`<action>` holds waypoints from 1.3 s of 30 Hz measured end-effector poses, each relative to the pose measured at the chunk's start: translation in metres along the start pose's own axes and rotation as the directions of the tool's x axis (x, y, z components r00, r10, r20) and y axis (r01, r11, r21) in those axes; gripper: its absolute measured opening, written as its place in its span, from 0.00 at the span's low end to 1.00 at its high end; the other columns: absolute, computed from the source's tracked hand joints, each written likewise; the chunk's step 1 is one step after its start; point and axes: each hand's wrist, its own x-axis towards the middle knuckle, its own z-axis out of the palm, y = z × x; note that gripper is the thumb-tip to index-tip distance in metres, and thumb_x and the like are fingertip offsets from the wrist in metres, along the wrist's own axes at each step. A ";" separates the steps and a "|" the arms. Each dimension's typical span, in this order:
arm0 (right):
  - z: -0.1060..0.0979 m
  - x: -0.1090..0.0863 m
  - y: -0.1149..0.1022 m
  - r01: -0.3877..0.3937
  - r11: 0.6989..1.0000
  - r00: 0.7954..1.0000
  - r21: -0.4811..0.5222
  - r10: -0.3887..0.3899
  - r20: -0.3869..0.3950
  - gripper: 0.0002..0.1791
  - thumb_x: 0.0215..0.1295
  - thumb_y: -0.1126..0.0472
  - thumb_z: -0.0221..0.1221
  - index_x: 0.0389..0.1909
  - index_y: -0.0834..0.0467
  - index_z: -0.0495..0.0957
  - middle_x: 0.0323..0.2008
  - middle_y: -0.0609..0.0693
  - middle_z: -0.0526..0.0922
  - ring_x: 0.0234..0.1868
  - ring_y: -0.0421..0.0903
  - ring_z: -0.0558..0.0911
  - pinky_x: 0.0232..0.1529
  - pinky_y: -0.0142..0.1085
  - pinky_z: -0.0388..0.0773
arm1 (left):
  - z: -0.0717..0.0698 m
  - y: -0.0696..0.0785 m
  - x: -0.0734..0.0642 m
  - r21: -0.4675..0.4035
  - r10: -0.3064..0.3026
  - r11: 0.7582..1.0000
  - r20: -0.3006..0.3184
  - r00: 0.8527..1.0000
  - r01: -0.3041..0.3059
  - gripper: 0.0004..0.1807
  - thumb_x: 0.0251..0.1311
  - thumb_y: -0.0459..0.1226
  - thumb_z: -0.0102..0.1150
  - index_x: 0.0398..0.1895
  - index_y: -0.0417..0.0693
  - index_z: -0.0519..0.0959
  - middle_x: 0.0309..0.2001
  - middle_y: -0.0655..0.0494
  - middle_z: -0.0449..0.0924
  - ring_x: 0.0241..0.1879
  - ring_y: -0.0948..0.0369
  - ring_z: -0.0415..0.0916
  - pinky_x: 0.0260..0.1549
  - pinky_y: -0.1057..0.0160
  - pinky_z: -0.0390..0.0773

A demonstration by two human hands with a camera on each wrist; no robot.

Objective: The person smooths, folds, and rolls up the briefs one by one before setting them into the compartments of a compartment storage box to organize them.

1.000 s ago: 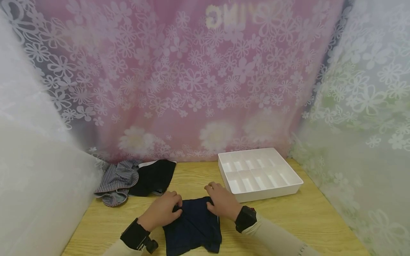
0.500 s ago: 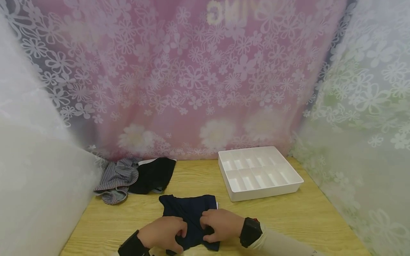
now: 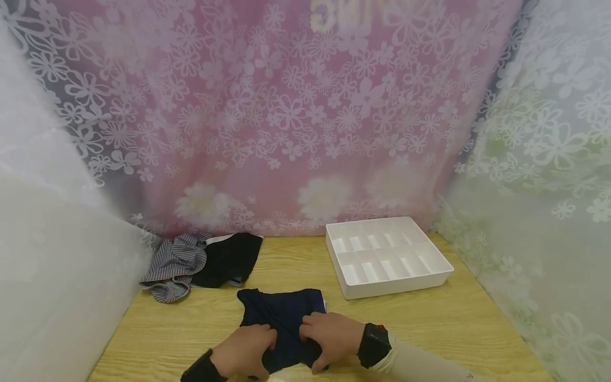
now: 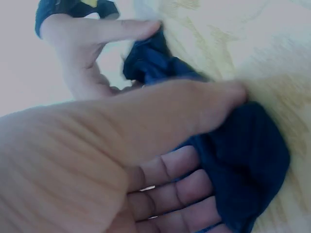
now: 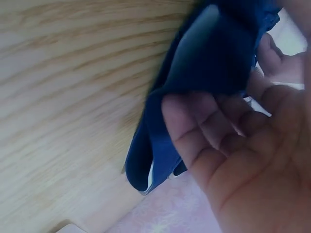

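Navy boxer briefs (image 3: 288, 310) lie on the table in front of me, slightly creased, with the left top corner sticking out. My left hand (image 3: 244, 347) grips their near left part; in the left wrist view its thumb and curled fingers take the navy cloth (image 4: 255, 160) between them. On the near right side my right hand (image 3: 336, 335) pinches the same briefs, fingers on top and thumb at the near edge. In the right wrist view a fold of the cloth (image 5: 209, 63) stands over the fingertips, showing a pale inner face.
A white divided box (image 3: 393, 289) with several compartments stands at the back right. At the back left, a grey striped garment (image 3: 179, 260) lies against black briefs (image 3: 226, 262) with a white band. A pink flowered curtain (image 3: 267, 175) closes off the wooden table's (image 3: 406, 329) far edge.
Both hands have come from the far edge of the navy briefs to their near edge. Over the last half second they have shifted only slightly, the right thumb settling at the near edge.
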 end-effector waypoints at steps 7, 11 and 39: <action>0.000 -0.002 0.001 -0.040 0.994 0.999 -0.098 0.039 -0.012 0.18 0.57 0.54 0.74 0.46 0.48 0.81 0.38 0.37 0.74 0.38 0.33 0.74 0.38 0.25 0.73 | 0.007 -0.013 0.001 0.083 -0.019 0.996 -0.043 0.999 0.023 0.19 0.45 0.35 0.79 0.41 0.48 0.83 0.35 0.58 0.80 0.33 0.60 0.78 0.36 0.55 0.82; 0.001 -0.004 0.002 -0.030 0.987 0.999 -0.156 0.023 -0.046 0.14 0.57 0.55 0.74 0.42 0.48 0.82 0.36 0.37 0.75 0.37 0.32 0.75 0.36 0.24 0.74 | 0.009 -0.020 -0.003 0.123 0.013 0.992 -0.118 0.993 0.001 0.15 0.45 0.28 0.75 0.37 0.46 0.84 0.32 0.55 0.82 0.32 0.59 0.80 0.34 0.55 0.83; -0.050 -0.005 0.025 -0.205 0.962 0.973 0.182 0.221 -0.069 0.14 0.70 0.54 0.64 0.54 0.49 0.80 0.51 0.41 0.84 0.50 0.37 0.83 0.51 0.34 0.79 | -0.060 -0.051 -0.007 -0.318 -0.016 0.947 -0.194 0.981 -0.047 0.08 0.68 0.33 0.59 0.46 0.54 0.79 0.38 0.62 0.78 0.32 0.63 0.71 0.35 0.59 0.72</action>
